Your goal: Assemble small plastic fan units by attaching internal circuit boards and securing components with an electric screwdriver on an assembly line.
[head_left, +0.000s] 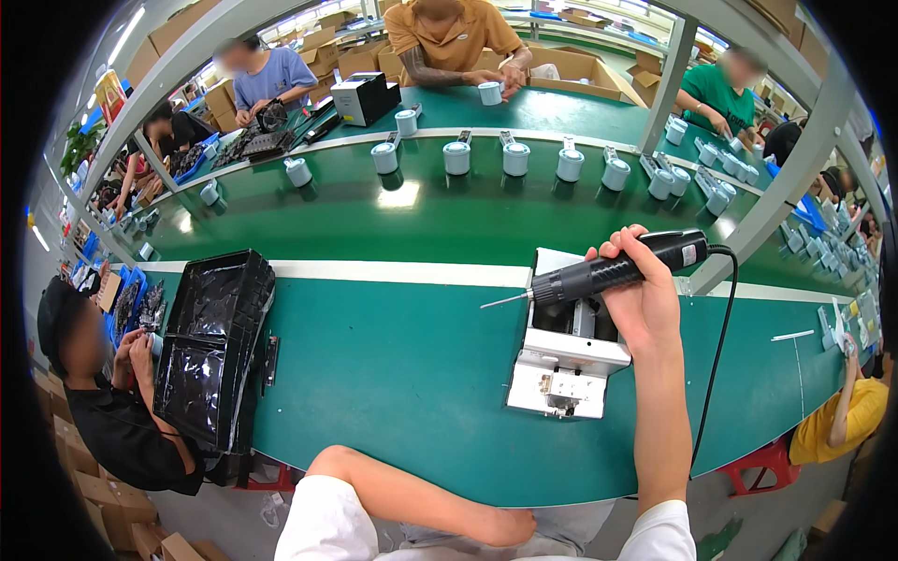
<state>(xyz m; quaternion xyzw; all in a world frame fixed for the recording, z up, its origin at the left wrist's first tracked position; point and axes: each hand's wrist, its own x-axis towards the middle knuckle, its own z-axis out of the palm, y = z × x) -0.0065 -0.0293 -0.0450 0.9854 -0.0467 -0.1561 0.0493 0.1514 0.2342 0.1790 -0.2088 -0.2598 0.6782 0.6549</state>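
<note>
My right hand (647, 297) is wrapped round a black electric screwdriver (589, 279), raised above the bench. Its thin metal bit points left, and a black cable (718, 360) runs from its rear end down past the bench edge. Below the tool sits a white metal fixture (571, 355) with a dark recess, partly hidden by the screwdriver and my hand. My left hand (513, 528) rests low at my lap, off the bench; its fingers are hidden, and nothing shows in it.
A black divided bin (221, 346) lined with shiny plastic stands at the bench's left. Beyond the bench, a green conveyor (355, 220) carries several light-blue round units (514, 161). Grey posts (795, 187) frame the line. Co-workers sit at both sides and across.
</note>
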